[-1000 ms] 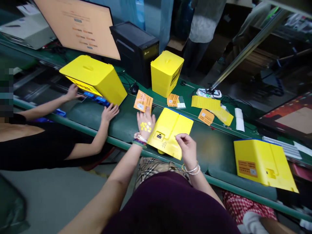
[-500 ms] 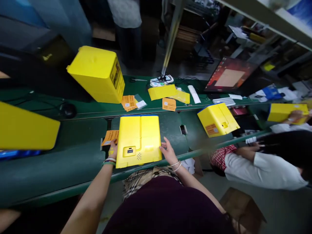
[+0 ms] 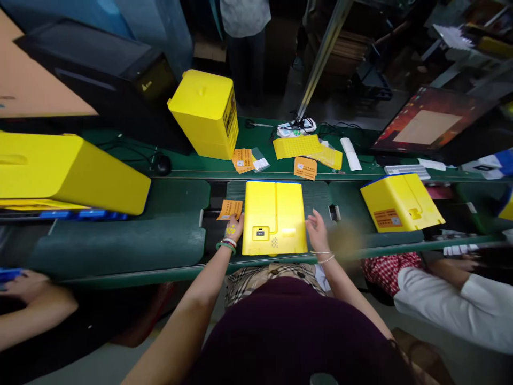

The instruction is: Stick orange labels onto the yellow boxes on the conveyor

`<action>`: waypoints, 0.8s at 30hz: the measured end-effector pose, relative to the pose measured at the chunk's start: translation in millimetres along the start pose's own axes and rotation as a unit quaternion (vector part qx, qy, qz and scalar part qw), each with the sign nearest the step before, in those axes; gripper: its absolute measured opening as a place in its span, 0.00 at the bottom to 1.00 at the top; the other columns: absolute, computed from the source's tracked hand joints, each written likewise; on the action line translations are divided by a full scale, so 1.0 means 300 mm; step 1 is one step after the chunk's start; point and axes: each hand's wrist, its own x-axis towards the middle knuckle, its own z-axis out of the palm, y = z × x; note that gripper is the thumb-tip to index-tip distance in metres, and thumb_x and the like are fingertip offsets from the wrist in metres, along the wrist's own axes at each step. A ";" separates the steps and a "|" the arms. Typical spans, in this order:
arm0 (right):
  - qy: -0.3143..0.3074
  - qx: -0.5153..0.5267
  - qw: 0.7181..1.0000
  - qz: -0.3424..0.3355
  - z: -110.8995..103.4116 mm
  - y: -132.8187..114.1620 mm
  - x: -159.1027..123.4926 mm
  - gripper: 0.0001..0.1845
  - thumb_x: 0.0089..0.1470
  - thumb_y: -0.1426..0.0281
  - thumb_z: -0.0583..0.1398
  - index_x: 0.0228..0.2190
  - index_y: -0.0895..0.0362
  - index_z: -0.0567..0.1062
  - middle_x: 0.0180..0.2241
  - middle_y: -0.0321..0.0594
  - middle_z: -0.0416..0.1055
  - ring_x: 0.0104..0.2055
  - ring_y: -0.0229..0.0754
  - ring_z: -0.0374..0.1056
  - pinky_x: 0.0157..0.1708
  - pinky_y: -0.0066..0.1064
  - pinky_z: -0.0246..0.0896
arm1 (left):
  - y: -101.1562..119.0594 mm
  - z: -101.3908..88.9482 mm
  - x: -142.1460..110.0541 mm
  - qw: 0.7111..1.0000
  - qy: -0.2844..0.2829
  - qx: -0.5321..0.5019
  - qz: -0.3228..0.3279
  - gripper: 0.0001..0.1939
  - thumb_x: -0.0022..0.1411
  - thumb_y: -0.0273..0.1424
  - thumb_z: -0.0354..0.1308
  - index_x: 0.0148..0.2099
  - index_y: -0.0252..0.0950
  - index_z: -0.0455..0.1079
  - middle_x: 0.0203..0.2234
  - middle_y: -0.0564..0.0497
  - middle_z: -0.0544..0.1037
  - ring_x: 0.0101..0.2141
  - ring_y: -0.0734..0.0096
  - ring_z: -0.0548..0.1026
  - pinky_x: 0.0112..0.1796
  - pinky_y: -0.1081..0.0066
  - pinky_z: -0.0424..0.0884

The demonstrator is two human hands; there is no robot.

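A flat yellow plastic panel (image 3: 274, 214) lies square on the green conveyor belt (image 3: 120, 246) in front of me, with a small dark socket and a speaker grille near its near edge. My left hand (image 3: 234, 227), with yellow dot stickers on its back, rests at the panel's left edge, its fingertips at a small orange label (image 3: 230, 209). My right hand (image 3: 316, 231) stands beside the panel's right edge, fingers apart, holding nothing.
Yellow boxes stand on the belt at left (image 3: 68, 171) and right (image 3: 401, 203), and another on the back bench (image 3: 204, 115). That bench holds orange labels (image 3: 243, 160) and yellow sticker sheets (image 3: 297, 146). Co-workers' hands (image 3: 28, 286) (image 3: 460, 263) are at both sides.
The view has swung, so the panel now sits square ahead, no longer tilted. My hands have moved from above the panel to its left and right edges. The orange label now lies left of it.
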 end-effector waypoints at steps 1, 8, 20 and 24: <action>0.017 -0.010 1.000 -0.023 -0.016 -0.018 0.006 0.32 0.50 0.58 0.60 0.55 0.57 0.67 0.50 0.51 0.70 0.50 0.47 0.68 0.50 0.42 0.64 | 0.008 0.016 -0.008 1.000 -0.004 -0.010 0.008 0.32 0.65 0.50 0.45 0.61 0.32 0.58 0.57 0.33 0.69 0.58 0.47 0.68 0.56 0.56 0.63; -0.082 0.001 0.996 -0.022 -0.019 -0.147 -0.035 0.17 0.46 0.55 0.63 0.26 0.57 0.75 0.30 0.41 0.74 0.36 0.43 0.69 0.42 0.38 0.65 | 0.122 0.128 -0.105 0.994 -0.012 -0.075 0.076 0.28 0.67 0.44 0.46 0.62 0.30 0.57 0.60 0.34 0.66 0.61 0.54 0.62 0.58 0.59 0.60; -0.260 0.009 0.966 -0.009 0.125 -0.159 -0.159 0.10 0.49 0.61 0.61 0.25 0.55 0.74 0.28 0.36 0.73 0.33 0.41 0.67 0.39 0.34 0.62 | 0.312 0.183 -0.410 0.939 0.043 -0.210 0.271 0.21 0.71 0.41 0.39 0.59 0.38 0.59 0.56 0.42 0.67 0.59 0.62 0.63 0.58 0.60 0.59; -0.224 -0.008 0.974 -0.039 0.128 -0.159 -0.162 0.11 0.52 0.61 0.59 0.26 0.55 0.75 0.29 0.37 0.73 0.34 0.41 0.67 0.38 0.33 0.61 | 0.315 0.137 -0.413 0.940 0.041 -0.210 0.265 0.16 0.71 0.39 0.39 0.43 0.38 0.65 0.42 0.45 0.73 0.47 0.64 0.71 0.50 0.64 0.66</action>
